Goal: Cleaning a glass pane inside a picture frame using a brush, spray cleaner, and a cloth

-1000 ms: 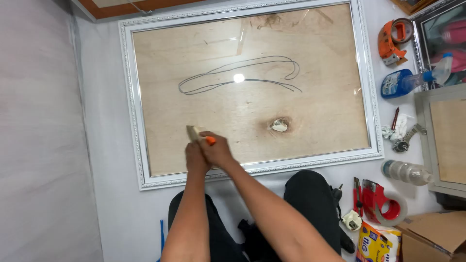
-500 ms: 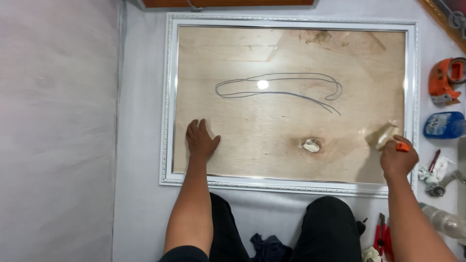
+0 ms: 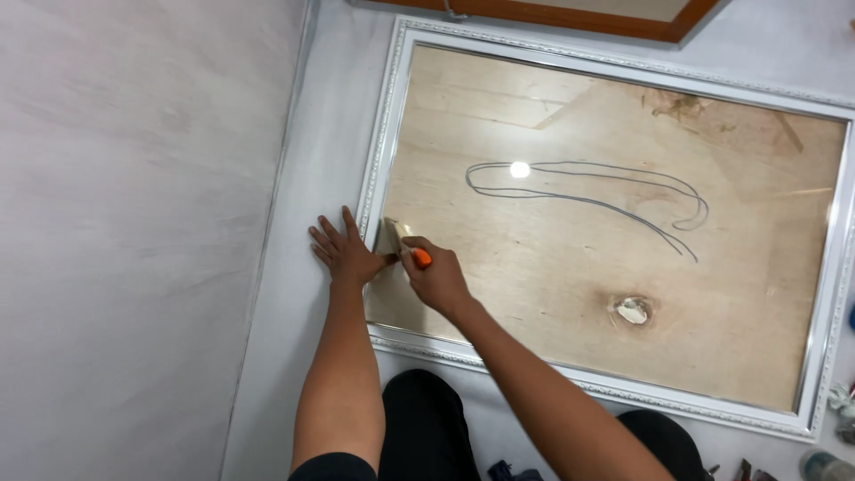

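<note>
A large picture frame with a white ornate border (image 3: 381, 125) lies flat on the floor, its glass (image 3: 614, 214) showing a reflected wooden ceiling and a dark looped line. My right hand (image 3: 435, 276) grips a scraper with an orange handle (image 3: 420, 258), whose metal blade (image 3: 388, 239) rests on the glass at the frame's left edge. My left hand (image 3: 342, 253) lies flat, fingers spread, on the floor and frame border just left of the blade.
A pale wall (image 3: 134, 223) runs along the left. A brown wooden frame (image 3: 570, 16) lies beyond the top edge. My dark-trousered knees (image 3: 426, 428) sit against the near border. Small tools peek in at the lower right (image 3: 837, 401).
My right hand has carried the scraper from the frame's right side across to its left edge. My left hand has slid off the glass onto the left border. The view has shifted left.
</note>
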